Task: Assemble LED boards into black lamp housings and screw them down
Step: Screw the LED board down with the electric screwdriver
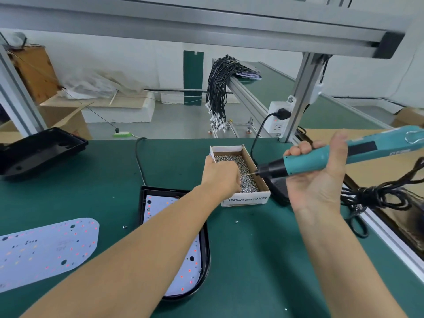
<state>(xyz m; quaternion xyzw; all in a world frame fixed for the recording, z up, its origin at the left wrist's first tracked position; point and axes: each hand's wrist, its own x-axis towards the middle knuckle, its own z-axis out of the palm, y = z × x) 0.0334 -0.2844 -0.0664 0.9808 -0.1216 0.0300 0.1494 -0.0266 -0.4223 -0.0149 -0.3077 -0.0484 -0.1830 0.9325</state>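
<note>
Both forearms are bare from the lower edge of the view up to the wrists, with no sleeve cuff showing anywhere along them. The left hand [221, 174] is bare, ungloved, and shows its back to the camera. The right hand [321, 171] is bare too, its palm and the heel of the thumb turned toward the camera, with short fingernails visible.

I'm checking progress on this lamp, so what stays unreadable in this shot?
Head view:
- Left hand fingertips: buried in the screw box, so any screw picked is unseen.
- LED board in the black housing: the forearm covers its middle, so fitted screws are uncountable.
- Screwdriver: its rear is cut off by the right edge.
</note>
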